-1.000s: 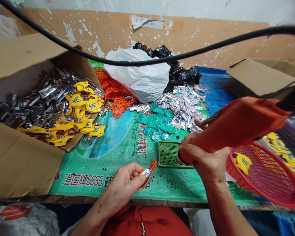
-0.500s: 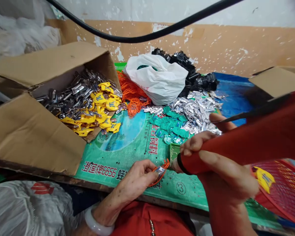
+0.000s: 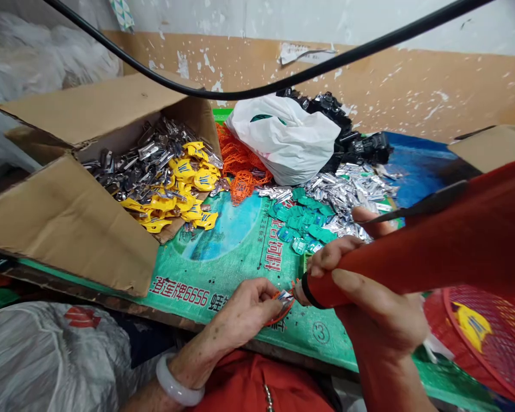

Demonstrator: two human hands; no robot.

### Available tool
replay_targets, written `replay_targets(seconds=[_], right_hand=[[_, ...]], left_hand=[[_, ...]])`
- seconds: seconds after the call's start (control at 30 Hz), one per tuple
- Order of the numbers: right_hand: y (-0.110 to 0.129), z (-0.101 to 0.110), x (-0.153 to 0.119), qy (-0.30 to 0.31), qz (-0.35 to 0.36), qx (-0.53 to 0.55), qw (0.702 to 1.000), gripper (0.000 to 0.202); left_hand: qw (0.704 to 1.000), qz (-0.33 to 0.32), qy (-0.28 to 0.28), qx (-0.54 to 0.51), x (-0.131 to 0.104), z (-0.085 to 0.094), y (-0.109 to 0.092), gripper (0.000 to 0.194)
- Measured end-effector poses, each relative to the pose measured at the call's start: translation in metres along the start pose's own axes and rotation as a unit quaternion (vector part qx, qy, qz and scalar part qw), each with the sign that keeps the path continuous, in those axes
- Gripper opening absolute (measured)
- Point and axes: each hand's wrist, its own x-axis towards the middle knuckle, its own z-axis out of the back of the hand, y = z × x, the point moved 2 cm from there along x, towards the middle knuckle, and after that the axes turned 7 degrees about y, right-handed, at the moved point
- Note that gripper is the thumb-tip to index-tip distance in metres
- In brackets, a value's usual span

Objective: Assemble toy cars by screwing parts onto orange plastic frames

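The left hand [image 3: 246, 309] pinches a small orange frame with a silver piece [image 3: 283, 298] between thumb and fingertips, holding it just above the green printed sack [image 3: 223, 252] that covers the table, near its front edge. The right hand [image 3: 369, 297] is wrapped tight around the barrel of a large red powered tool [image 3: 433, 246], whose black-ringed nose touches or nearly touches the silver piece; the exact contact is too small to tell. A black cable [image 3: 249, 91] sags across the view above the sack. On the sack, behind the hands, lie a heap of green chips [image 3: 302, 220] and a spread of silver strips [image 3: 352, 191], with an orange mesh pile [image 3: 240, 166], a white plastic bag [image 3: 283, 137] and black parts [image 3: 347, 131] further back. At the sack's left edge an open cardboard box [image 3: 68, 212] spills yellow pieces [image 3: 175, 194] and metal clips. At its right edge sits a red mesh basket [image 3: 489, 337] with a yellow piece in it. The main risk, as I judge it, is the left fingertips sitting so close to the tool's nose: if the nose slips off the tiny silver piece it could strike or pinch them. A light pinch could also let the frame twist, so the piece seats crooked, and the heavy tool could drag on the cable.
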Motion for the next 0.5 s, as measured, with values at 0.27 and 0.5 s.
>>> replay_targets(seconds=[0.27,0.5], right_hand=[[-0.0044,-0.001,-0.0023,0.013,0.014,-0.048,0.999,0.065],[-0.007,0.0015,-0.0061,0.053,0.031,-0.103,0.993,0.037]], left_hand=[[1.0,0.0,0.004,0.018,-0.0013,0.0009,-0.0007,0.019],[1.0,0.007,-0.003,0.001,0.0003,-0.0004,0.0021,0.015]])
